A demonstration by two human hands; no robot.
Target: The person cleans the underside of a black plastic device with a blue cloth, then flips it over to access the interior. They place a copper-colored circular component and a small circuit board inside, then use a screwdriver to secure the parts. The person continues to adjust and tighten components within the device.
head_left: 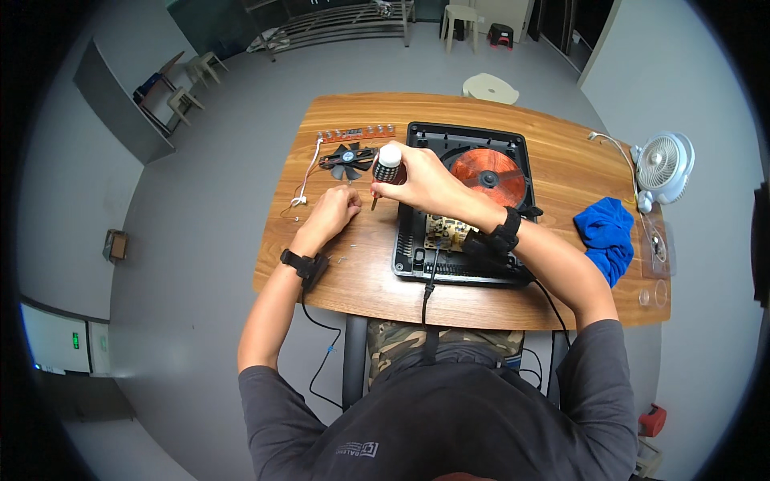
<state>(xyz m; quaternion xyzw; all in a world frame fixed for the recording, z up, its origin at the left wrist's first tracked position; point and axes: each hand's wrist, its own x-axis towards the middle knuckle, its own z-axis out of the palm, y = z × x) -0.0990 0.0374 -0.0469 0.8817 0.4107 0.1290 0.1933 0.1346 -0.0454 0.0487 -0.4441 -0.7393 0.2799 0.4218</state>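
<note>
My right hand (419,178) is wrapped round a screwdriver (388,164) with a black-and-white handle. Its shaft points down toward the table, just right of my left hand (335,210). The left hand rests low on the wood with fingers curled together; what they hold, if anything, is hidden. Beyond it lies a small black cooling fan (346,161). Under and beside my right forearm sits an open black induction-cooker housing (407,260), with a round copper coil (469,166) and a circuit board (441,234), partly covered by the wrist.
A narrow orange circuit strip (355,133) with a white cable lies at the table's far left. Small screws (342,259) are scattered near the left forearm. A blue cloth (605,236) and a white desk fan (664,168) are at the right. A black cord (429,290) crosses the front edge.
</note>
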